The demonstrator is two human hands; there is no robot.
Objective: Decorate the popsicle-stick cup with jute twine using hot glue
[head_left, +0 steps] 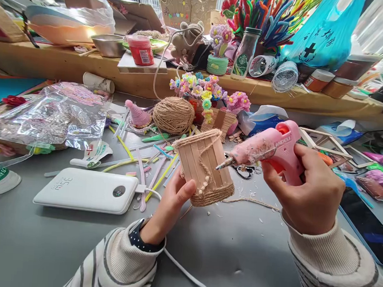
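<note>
Hands at work over a cluttered grey desk (21,245): the left hand (170,203) is closed around the lower edge of a small cup built from wooden craft sticks (204,166), held tilted above the desk, with jute twine wound round its rim and base and a line of twine running down its side. The right hand (307,188) is wrapped around the grip of a pink hot glue gun (267,147), its metal nozzle pointing left, just beside the cup's side; whether it touches cannot be told. A ball of jute twine (173,114) lies behind the cup, near a basket of pipe-cleaner flowers (211,101). A white power bank (88,190) rests on the desk to the left, its cable trailing toward the person's striped sleeve (116,261). Scissors (247,171) lie partly hidden beneath the glue gun.
</note>
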